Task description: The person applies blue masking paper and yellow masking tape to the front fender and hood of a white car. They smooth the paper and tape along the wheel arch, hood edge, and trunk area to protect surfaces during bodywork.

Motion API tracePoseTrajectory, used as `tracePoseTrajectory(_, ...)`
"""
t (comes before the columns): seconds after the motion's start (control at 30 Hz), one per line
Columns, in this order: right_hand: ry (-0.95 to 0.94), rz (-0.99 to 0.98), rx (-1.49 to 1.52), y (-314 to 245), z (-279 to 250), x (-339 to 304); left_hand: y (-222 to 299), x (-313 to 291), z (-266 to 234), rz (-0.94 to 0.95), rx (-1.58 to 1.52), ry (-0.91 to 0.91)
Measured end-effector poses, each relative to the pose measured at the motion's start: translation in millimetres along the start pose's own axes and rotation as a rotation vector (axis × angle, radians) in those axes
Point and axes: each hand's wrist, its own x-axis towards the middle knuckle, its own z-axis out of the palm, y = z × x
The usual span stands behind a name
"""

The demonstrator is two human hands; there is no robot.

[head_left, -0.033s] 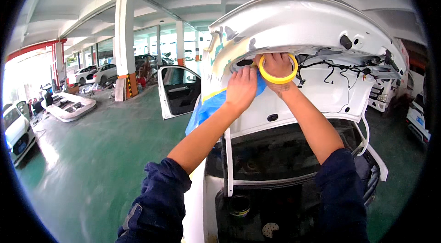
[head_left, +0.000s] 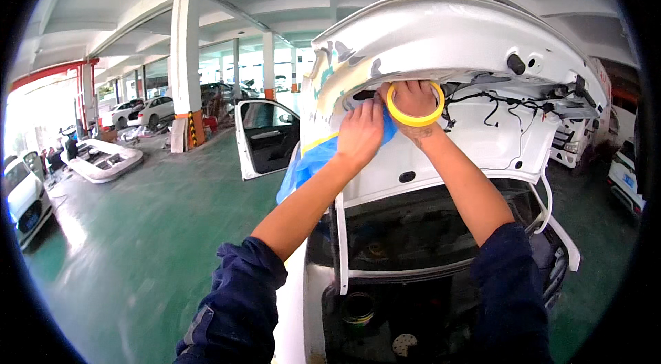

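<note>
A white car's raised trunk lid [head_left: 447,40] fills the upper right, its inner side facing me with black wiring along it. My right hand [head_left: 413,104] is up against the lid's underside, with a yellow roll of masking tape [head_left: 415,116] looped around its fingers. My left hand [head_left: 359,133] presses flat on the lid just left of it, over a blue masking sheet [head_left: 306,161] that hangs down the lid's left edge. Both sleeves are dark blue and pushed up.
The open trunk [head_left: 420,240] lies below, holding a small round can [head_left: 359,309]. An open white car door [head_left: 265,135] stands to the left on a green floor. White pillars, parked cars and a detached body panel [head_left: 103,161] sit farther left.
</note>
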Motion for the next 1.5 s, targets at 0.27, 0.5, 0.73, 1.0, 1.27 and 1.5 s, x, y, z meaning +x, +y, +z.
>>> tracePoseTrajectory(0.27,-0.012,0.047,0.045,-1,-3,0,-11,-5,11,0.167,0.211,0.068)
tracePoseTrajectory(0.5,-0.250,0.057,0.133,-42,-91,13,-12,-5,15,0.168,0.260,-0.074)
tracePoseTrajectory(0.73,-0.158,-0.122,0.010,-23,-210,72,3,2,5,0.109,0.269,-0.210)
tracePoseTrajectory(1.0,0.060,-0.228,-0.113,28,-223,133,30,25,-20,0.043,0.154,-0.361)
tracePoseTrajectory(1.27,-0.037,-0.237,-0.173,26,-214,143,26,31,-33,-0.095,-0.047,-0.278)
tracePoseTrajectory(1.5,-0.028,-0.220,-0.155,26,-219,132,39,33,-88,-0.269,-0.565,0.049)
